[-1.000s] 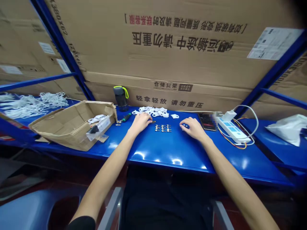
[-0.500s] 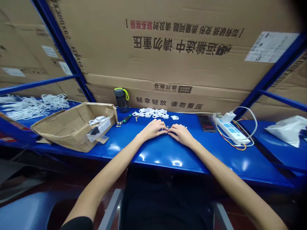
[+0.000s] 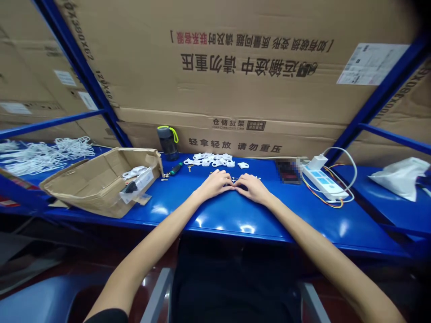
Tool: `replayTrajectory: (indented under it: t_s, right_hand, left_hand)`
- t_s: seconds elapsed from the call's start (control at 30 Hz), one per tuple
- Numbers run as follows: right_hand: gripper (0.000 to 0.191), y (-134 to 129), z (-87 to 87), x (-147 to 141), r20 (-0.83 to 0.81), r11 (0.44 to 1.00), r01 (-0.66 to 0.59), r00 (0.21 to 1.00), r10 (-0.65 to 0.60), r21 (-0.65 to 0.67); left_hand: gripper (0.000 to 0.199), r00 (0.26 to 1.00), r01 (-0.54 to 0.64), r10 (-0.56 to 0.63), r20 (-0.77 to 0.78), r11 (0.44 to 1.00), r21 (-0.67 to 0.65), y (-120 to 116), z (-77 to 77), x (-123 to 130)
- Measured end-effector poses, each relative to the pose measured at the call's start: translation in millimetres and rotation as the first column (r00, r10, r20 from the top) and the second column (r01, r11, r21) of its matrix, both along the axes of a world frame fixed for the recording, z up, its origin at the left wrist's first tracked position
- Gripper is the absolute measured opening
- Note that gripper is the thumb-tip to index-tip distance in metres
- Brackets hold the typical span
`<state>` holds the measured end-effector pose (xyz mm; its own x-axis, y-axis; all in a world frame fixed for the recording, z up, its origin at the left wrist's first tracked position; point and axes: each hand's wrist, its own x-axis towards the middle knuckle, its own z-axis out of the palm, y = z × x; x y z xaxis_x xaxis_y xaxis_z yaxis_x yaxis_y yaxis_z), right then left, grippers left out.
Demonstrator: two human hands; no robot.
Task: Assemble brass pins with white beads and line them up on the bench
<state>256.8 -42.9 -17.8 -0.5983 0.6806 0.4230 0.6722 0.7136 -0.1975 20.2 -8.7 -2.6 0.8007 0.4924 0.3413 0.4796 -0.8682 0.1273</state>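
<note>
Small metal fittings [image 3: 258, 178] lie in a low row across a blue steel workbench [image 3: 269, 224], mostly hidden under two hands, with a few showing just past the right hand. They are too small for their long axis to be made out. Large printed cardboard cartons [image 3: 235, 80] stand along the back of the bench. To the left, an open cardboard box [image 3: 101, 188] holds white parts and a clear plastic bag [image 3: 136, 186], with a tangle of white cords [image 3: 43, 157] beyond it. To the right sit a power strip [image 3: 323, 184] and a dark phone [image 3: 288, 170]. A water bottle [image 3: 167, 142] and a green-handled screwdriver [image 3: 175, 169] stand near the box. A loose heap of white plastic clips [image 3: 212, 159] spreads sideways along the rear of the bench, not set out in rows. The left hand [image 3: 213, 185] and right hand [image 3: 253, 188] rest relaxed, fingertips meeting over the fittings; whether they grip anything cannot be told.
</note>
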Motion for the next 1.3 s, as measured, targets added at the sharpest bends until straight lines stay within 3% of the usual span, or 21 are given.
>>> replayTrajectory:
  t_s: [0.7,0.97,1.13,1.3]
  right_hand:
    - [0.02,4,-1.9,7,-0.107,0.996,-0.028,0.994,0.019,-0.082]
    - [0.013,1,6.4,11,-0.069,0.995,-0.016,0.998,0.009,-0.099]
    - [0.011,6,10.2,28,-0.017,0.997,0.0,1.0,-0.001,-0.078]
    - [0.013,11,14.5,62,0.049,0.992,0.113,0.993,-0.11,-0.064]
  left_hand:
    - [0.022,0.997,-0.053,0.059,0.047,0.993,-0.103,-6,2.4,6]
    - [0.02,0.997,-0.051,0.056,0.044,0.992,-0.115,-5,4.9,8]
    - [0.02,0.997,-0.06,0.065,0.045,0.993,-0.106,-1,4.9,0]
    - [0.019,0.993,-0.053,0.064,0.103,0.993,-0.105,3,10.7,-9]
